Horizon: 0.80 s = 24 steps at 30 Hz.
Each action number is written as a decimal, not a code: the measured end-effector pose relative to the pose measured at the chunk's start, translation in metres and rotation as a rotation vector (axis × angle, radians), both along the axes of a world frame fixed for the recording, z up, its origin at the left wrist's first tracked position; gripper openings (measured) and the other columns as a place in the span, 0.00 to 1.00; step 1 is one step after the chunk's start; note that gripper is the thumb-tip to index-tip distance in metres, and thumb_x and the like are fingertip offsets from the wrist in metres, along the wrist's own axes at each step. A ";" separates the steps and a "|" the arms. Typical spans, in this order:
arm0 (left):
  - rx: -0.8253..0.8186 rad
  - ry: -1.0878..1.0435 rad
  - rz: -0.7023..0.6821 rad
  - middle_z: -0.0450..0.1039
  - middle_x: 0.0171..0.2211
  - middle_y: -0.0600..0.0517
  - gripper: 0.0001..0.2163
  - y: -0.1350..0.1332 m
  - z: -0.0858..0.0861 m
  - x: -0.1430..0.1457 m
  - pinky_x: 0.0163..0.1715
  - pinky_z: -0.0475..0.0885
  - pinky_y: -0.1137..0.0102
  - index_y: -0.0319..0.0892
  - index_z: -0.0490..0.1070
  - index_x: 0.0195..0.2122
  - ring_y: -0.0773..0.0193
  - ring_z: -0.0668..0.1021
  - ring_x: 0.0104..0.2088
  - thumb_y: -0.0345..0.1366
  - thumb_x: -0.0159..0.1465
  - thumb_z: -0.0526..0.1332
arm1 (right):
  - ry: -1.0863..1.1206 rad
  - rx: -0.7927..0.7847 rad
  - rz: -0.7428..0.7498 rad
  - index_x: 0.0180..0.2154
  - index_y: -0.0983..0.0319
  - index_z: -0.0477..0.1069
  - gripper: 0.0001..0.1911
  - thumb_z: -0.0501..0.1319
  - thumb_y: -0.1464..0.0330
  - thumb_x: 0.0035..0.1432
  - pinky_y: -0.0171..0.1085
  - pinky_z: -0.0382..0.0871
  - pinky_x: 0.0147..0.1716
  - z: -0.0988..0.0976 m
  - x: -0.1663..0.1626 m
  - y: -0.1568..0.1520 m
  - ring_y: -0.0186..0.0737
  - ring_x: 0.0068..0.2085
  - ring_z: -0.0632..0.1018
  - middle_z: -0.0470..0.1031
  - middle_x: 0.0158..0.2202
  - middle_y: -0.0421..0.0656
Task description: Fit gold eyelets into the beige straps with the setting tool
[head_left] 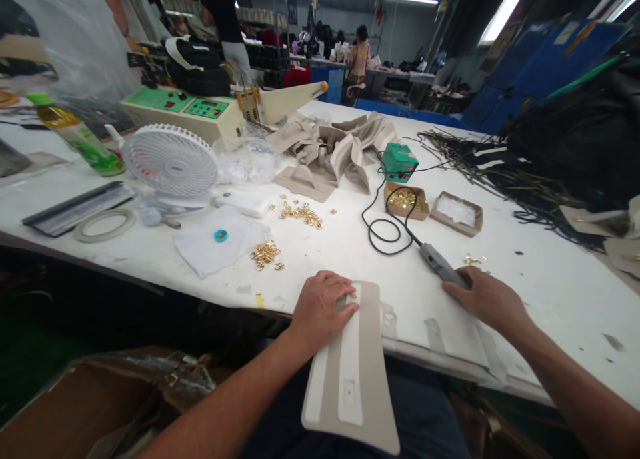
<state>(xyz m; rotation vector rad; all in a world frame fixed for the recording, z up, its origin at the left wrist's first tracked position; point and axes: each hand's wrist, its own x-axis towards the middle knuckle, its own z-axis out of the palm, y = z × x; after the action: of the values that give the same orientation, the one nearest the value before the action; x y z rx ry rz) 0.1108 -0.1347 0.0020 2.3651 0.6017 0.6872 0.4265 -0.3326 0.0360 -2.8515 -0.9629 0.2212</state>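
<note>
My left hand (325, 309) is closed on the upper left part of a beige panel (373, 372), thumb on top. The panel has white strips on it and a small hole near its upper end; it juts off the table edge over my lap. On the right, my right hand (487, 295) grips the near end of a grey electric screwdriver (440, 264), whose black cord loops back towards a green power box (400, 162). My fingers hide the tool's near end. A few small gold pieces (474, 259) lie just beyond that hand.
Two small piles of gold hardware (265, 253) lie left of centre, near a blue tape roll (221, 235). Behind stand a white fan (170, 162), stacked beige panels (345, 149), a cardboard tray of gold parts (423, 209) and another tray (475, 229). Black straps (550, 145) cover the right.
</note>
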 end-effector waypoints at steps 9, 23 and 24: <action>-0.007 0.010 -0.015 0.84 0.49 0.54 0.12 0.001 -0.002 0.000 0.54 0.70 0.53 0.49 0.81 0.44 0.51 0.77 0.53 0.34 0.59 0.74 | 1.021 1.056 0.067 0.42 0.56 0.72 0.18 0.56 0.51 0.63 0.50 0.79 0.43 0.037 -0.100 0.061 0.48 0.39 0.81 0.78 0.39 0.48; -0.023 0.027 -0.038 0.83 0.50 0.55 0.12 0.002 -0.002 0.001 0.54 0.69 0.54 0.49 0.81 0.45 0.53 0.76 0.54 0.35 0.61 0.73 | 0.984 1.428 0.128 0.31 0.57 0.65 0.16 0.71 0.60 0.57 0.34 0.66 0.23 0.017 -0.180 0.130 0.32 0.22 0.69 0.66 0.23 0.33; -0.026 0.030 -0.039 0.83 0.50 0.55 0.12 0.002 -0.001 0.001 0.54 0.69 0.54 0.49 0.81 0.45 0.53 0.76 0.54 0.35 0.60 0.73 | 0.976 1.426 0.134 0.31 0.57 0.66 0.16 0.71 0.60 0.57 0.34 0.66 0.23 0.016 -0.180 0.130 0.32 0.22 0.69 0.66 0.22 0.33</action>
<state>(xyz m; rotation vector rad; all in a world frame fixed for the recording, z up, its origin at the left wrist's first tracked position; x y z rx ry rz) 0.1116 -0.1322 0.0006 2.3600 0.5723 0.6242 0.2465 -0.2026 0.0517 -1.1338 -0.6108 0.5564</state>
